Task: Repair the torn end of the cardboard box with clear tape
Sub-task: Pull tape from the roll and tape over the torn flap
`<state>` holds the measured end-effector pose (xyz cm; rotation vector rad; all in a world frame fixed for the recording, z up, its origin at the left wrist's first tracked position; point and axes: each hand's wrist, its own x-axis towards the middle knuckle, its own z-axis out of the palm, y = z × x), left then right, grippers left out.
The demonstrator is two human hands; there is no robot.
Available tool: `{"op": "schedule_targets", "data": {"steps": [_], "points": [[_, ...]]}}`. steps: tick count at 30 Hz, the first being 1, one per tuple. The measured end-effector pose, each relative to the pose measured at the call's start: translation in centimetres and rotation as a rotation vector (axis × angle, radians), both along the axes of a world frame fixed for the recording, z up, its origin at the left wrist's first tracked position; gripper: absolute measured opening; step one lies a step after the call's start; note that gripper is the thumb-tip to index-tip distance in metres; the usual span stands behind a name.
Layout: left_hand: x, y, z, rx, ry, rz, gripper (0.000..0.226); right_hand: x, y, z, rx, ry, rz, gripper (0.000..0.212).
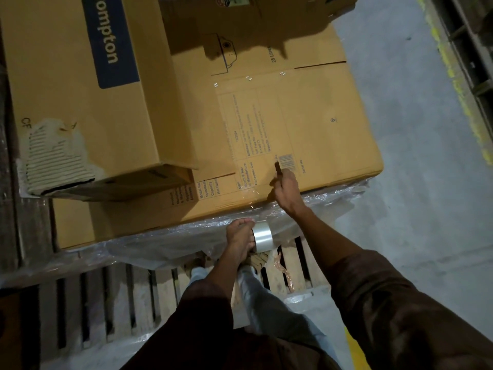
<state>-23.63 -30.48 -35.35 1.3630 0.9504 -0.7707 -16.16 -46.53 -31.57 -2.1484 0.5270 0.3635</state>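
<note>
cardboard box [306,134] near edge | left hand [241,237] grips tape roll [262,237] | right hand [285,189] on top

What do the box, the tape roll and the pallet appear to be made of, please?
Box: matte brown corrugated cardboard. Tape roll: glossy clear plastic film, by its shine. Pallet: pale, rough wooden slats, apparently unfinished.

Big box [306,124] lies flat on a pallet [112,297], plastic sheet [149,244] between them, spilling over the near edge. Smaller box [80,102] on top at left, its torn corner [56,156] near-left. More boxes [253,12] at far end. Floor [400,156] right. Right hand [285,188] on big box's near edge; left hand [240,233] with tape roll [262,236] just nearer, over the sheet.
</note>
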Motion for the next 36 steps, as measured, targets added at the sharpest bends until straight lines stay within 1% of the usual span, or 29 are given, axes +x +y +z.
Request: {"op": "schedule_targets", "data": {"steps": [1, 2, 4, 6, 8, 10, 12, 13, 15, 16, 22, 27, 31, 36], "points": [[0.0, 0.0, 0.1, -0.007, 0.003, -0.002, 0.006, -1.2, -0.3, 0.2, 0.052, 0.019, 0.011, 0.017], [0.0, -0.1, 0.2, -0.011, 0.005, -0.005, 0.005, -2.5, -0.5, 0.3, 0.076, 0.056, 0.033, 0.021], [0.0, -0.1, 0.3, -0.004, 0.004, -0.011, 0.006, -4.8, -0.9, 0.3, 0.080, 0.115, 0.066, 0.035], [-0.1, -0.1, 0.3, 0.000, -0.002, -0.006, 0.007, -7.0, -1.3, -0.5, 0.032, 0.182, 0.096, 0.040], [-0.1, 0.0, 0.3, 0.003, -0.013, -0.007, 0.007, -8.5, -1.6, -1.0, -0.040, 0.195, 0.146, 0.038], [0.0, 0.1, 0.2, 0.020, -0.021, -0.014, 0.006, -9.3, -1.9, -1.7, -0.076, 0.162, 0.202, 0.030], [0.1, 0.2, 0.2, 0.032, -0.024, -0.018, 0.006, -9.6, -1.7, -0.9, -0.092, 0.139, 0.293, 0.015], [0.1, 0.3, 0.2, 0.038, -0.022, -0.018, 0.006, -9.6, -1.6, -0.2, -0.113, 0.127, 0.352, 0.014], [0.1, 0.3, 0.1, 0.051, -0.021, -0.025, 0.006, -9.7, -1.4, 0.3, -0.187, 0.114, 0.456, 0.025], [0.1, 0.2, 0.1, 0.059, -0.023, -0.023, 0.006, -9.7, -1.3, 0.3, -0.234, 0.106, 0.495, 0.027], [0.0, -0.1, -0.1, 0.081, -0.029, -0.025, 0.008, -10.0, -0.5, -0.4, -0.393, 0.021, 0.627, 0.027], [0.2, -0.2, -0.1, 0.109, -0.065, -0.041, 0.005, -10.3, 0.1, -0.8, -0.457, -0.041, 0.683, 0.034], [0.3, -0.2, 0.1, 0.162, -0.105, -0.052, 0.008, -9.8, 0.4, -0.5, -0.473, -0.089, 0.708, 0.027], [0.5, -0.3, 0.0, 0.240, -0.112, -0.090, 0.012, -9.4, 0.1, -0.9, -0.504, -0.116, 0.784, 0.029]]}}
